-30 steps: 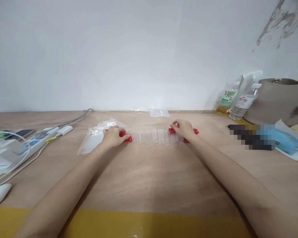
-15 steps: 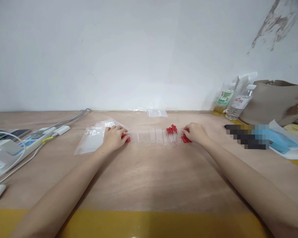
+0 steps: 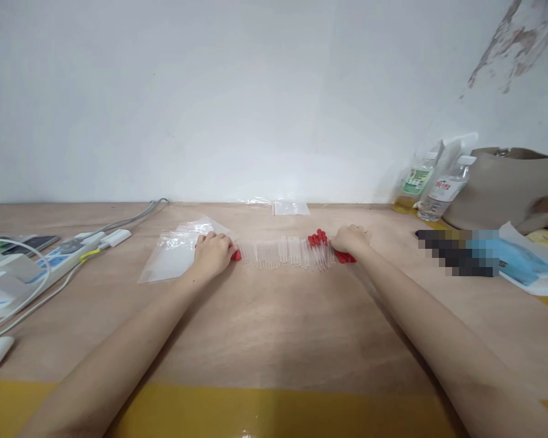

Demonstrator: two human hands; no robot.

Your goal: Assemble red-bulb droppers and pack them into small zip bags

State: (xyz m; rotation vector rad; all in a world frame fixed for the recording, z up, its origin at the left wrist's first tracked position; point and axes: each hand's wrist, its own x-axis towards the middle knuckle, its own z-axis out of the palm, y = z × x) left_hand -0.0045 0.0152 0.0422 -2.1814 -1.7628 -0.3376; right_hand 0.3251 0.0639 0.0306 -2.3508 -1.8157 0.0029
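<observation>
A row of thin clear plastic sticks or tubes (image 3: 274, 252) lies side by side across the middle of the table; their exact kind is too small to tell. Several near its right end carry red tips (image 3: 318, 237). At the left end, my left hand (image 3: 213, 252) rests with curled fingers closed on a small red cap-like piece (image 3: 236, 254). My right hand (image 3: 352, 239) is at the other end, fingers bent down and closed by the sticks, over more red cap-like pieces (image 3: 345, 257). What its fingertips hold is hidden.
Clear plastic bags (image 3: 167, 255) lie beneath and left of my left hand. A small zip bag (image 3: 291, 208) is by the wall. At left sit a power strip (image 3: 66, 258) and cables; at right, bottles (image 3: 445, 188), a grey bag (image 3: 497, 185) and a blue packet (image 3: 520, 261).
My right hand has shifted slightly left towards the sticks, and its fingers have turned further down. My left hand stays by the left end. The whole view has moved a little.
</observation>
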